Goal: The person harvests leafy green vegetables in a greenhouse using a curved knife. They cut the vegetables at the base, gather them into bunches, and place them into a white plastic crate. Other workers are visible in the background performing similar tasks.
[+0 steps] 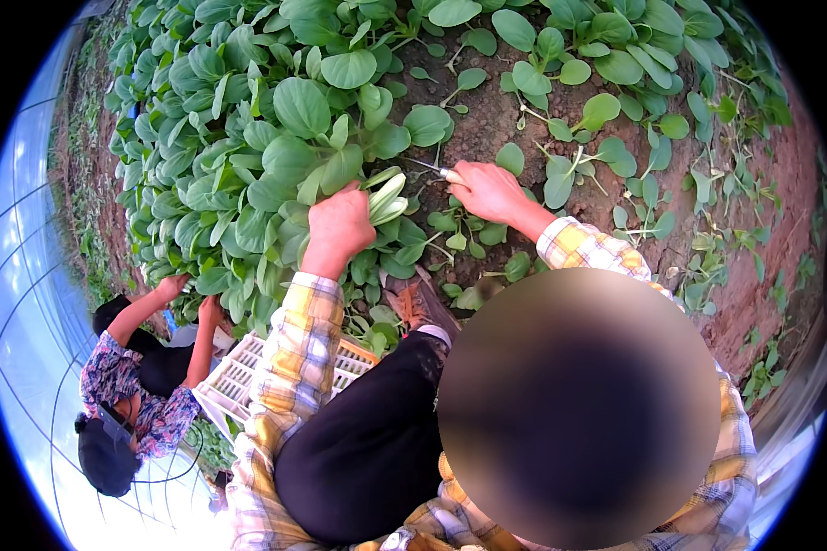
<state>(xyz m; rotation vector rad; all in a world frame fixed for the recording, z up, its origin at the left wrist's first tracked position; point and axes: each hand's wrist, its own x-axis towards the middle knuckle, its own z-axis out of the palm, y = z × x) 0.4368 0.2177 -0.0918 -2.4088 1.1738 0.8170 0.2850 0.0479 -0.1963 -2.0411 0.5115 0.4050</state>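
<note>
My left hand is closed around a bunch of leafy greens, which look like bok choy. Their pale cut stem ends stick out to the right of the fist, and the broad leaves spread up beyond it. In my right hand is a small knife with a light handle. Its thin blade points left, past the stem ends and close to the standing plants. I cannot tell whether the blade touches a plant.
Dense standing greens fill the left. Loose leaves lie on brown soil. A white plastic crate stands by my left arm, my shoe before me. Another person works among the plants at lower left. A blurred disc covers the lower right.
</note>
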